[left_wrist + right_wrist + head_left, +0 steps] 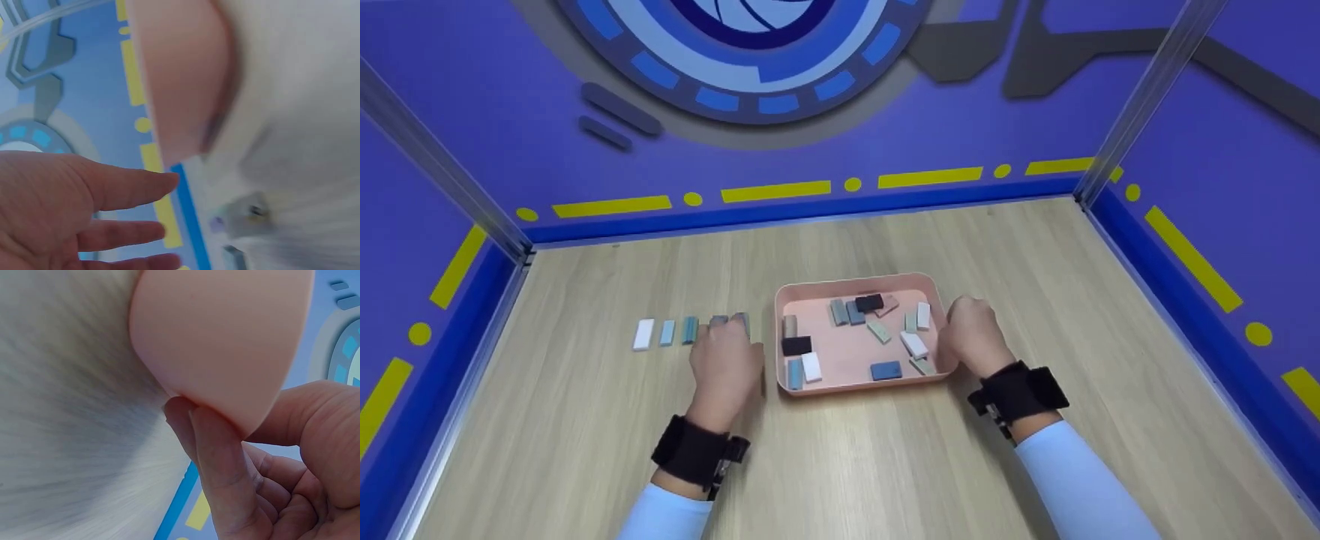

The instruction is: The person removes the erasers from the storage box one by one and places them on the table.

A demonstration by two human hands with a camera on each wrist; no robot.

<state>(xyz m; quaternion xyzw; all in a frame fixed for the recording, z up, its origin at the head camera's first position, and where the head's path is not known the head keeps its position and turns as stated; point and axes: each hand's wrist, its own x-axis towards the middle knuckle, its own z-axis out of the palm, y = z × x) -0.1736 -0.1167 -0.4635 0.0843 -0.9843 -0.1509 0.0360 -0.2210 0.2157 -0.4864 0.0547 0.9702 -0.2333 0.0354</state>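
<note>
A pink tray (847, 388) stands on the wooden table with several small rectangular blocks in it: white, black, blue, green and others. My right hand (976, 337) grips the tray's right wall; in the right wrist view the thumb and fingers pinch the pink wall (219, 337) between them. Left of the tray, my left hand (725, 367) is over the near end of a row of blocks. The left wrist view shows its thumb and fingers straight and apart, with nothing between them. A blurred grey block (250, 216) with a dark mark lies close by.
In the row stand a white block (643, 334), a light blue block (667, 333) and a teal block (690, 330); my left hand partly covers others. Purple and blue panels (780, 165) wall in the table at the back and both sides.
</note>
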